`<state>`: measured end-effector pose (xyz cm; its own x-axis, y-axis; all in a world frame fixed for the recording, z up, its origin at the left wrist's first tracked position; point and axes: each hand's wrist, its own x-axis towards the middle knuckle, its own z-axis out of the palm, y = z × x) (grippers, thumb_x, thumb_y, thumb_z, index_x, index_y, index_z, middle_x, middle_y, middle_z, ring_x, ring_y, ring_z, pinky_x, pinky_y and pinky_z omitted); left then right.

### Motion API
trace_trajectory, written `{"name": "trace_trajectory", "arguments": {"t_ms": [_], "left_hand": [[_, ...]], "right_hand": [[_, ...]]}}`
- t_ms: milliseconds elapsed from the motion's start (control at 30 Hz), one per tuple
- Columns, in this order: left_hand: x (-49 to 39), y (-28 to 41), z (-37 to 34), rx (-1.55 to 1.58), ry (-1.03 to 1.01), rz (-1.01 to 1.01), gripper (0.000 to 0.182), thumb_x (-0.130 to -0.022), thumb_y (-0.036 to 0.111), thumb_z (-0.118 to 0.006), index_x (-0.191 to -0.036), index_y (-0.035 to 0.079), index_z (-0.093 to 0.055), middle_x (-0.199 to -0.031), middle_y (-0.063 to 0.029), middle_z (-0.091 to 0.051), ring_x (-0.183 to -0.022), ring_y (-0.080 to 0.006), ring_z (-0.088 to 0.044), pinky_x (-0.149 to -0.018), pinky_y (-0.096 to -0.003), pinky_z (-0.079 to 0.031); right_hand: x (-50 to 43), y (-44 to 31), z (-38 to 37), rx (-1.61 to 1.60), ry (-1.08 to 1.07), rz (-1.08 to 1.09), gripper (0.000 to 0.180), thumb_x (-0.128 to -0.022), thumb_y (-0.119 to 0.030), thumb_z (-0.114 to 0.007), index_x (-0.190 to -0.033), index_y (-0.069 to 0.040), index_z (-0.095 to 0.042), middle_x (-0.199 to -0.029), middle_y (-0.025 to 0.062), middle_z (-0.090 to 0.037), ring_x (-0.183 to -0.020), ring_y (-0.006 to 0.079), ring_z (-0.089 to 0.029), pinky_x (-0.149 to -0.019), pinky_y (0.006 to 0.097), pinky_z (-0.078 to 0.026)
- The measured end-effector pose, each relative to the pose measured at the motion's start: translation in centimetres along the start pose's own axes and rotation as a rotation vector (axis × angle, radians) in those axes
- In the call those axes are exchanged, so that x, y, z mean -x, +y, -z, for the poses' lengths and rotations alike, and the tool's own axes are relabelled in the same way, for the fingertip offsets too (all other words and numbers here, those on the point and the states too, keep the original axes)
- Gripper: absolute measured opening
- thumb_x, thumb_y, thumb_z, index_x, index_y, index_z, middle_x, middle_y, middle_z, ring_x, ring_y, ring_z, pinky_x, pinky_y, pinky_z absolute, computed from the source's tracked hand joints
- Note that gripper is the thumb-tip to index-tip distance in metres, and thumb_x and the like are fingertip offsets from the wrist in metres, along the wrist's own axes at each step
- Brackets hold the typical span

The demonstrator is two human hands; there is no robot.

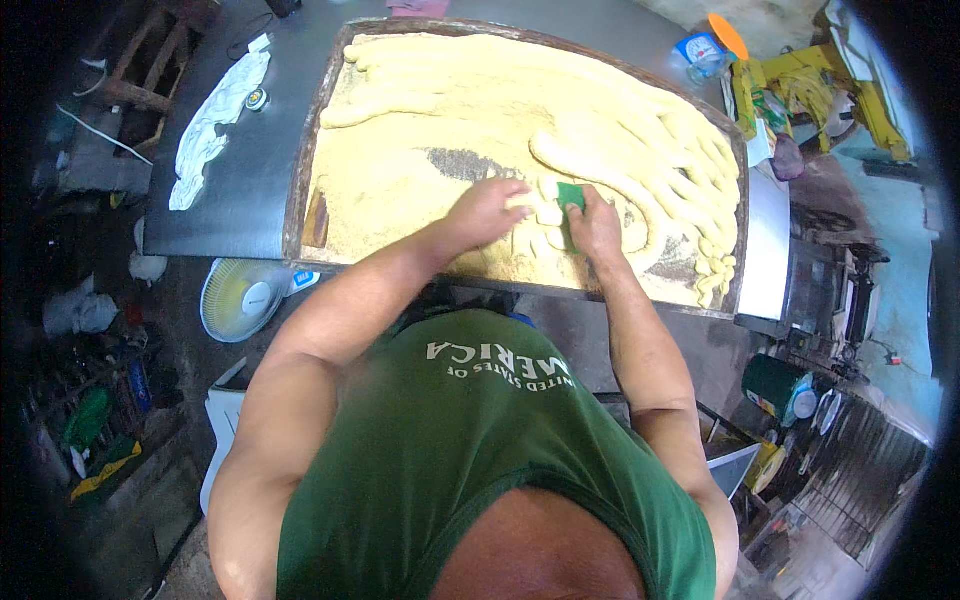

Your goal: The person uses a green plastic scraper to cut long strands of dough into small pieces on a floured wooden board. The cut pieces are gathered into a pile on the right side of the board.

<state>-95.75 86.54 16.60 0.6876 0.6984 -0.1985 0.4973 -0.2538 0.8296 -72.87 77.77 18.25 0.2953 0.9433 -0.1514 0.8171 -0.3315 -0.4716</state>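
Observation:
Long ropes of pale yellow dough (pixel 480 75) lie in a wooden tray dusted with crumbs or flour, its worn rim (pixel 307 165) raised all round. My right hand (pixel 600 225) grips a green flat scraper (pixel 571 196) beside several short cut dough pieces (pixel 550 210). Just left of those pieces is my left hand (pixel 491 212), slightly blurred, its fingers apart; whether it touches a piece I cannot tell. One dough rope (pixel 645 202) curves around behind and to the right of my right hand. Small twisted dough bits (pixel 712 277) lie in the tray's near right corner.
A wooden block (pixel 317 217) rests inside the tray at left. On the dark table are a white cloth (pixel 217 120) and a small round tin (pixel 257 100). A dial scale (pixel 697 49) stands at the back right. Below the table's left edge is a fan (pixel 247 300).

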Motion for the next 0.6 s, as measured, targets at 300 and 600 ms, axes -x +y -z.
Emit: {"name": "trace_trajectory", "arguments": {"t_ms": [300, 600], "left_hand": [[-1.0, 1.5, -1.6, -0.392, -0.196, -0.081, 0.106, -0.077, 0.055, -0.086, -0.158, 0.004, -0.039, -0.158, -0.0191, -0.046, -0.146, -0.0405, -0.042, -0.118, -0.0567, -0.037], [5.7, 1.0, 1.1, -0.469, -0.184, 0.177, 0.120, -0.067, 0.036, -0.098, -0.160, 0.006, -0.028, -0.147, -0.0276, -0.044, -0.119, -0.0453, -0.063, -0.095, -0.0502, -0.058]], "right_hand": [[0.1, -3.2, 0.6, 0.029, -0.052, 0.006, 0.018, -0.096, -0.015, -0.065, -0.111, -0.008, -0.069, -0.097, 0.0232, -0.074, -0.095, 0.0446, -0.070, -0.084, 0.0539, -0.055], [3.7, -0.6, -0.4, 0.008, 0.040, -0.131, 0.021, -0.098, -0.020, -0.067, -0.107, -0.002, -0.063, -0.094, 0.0276, -0.072, -0.091, 0.0470, -0.071, -0.081, 0.0550, -0.055]]}}
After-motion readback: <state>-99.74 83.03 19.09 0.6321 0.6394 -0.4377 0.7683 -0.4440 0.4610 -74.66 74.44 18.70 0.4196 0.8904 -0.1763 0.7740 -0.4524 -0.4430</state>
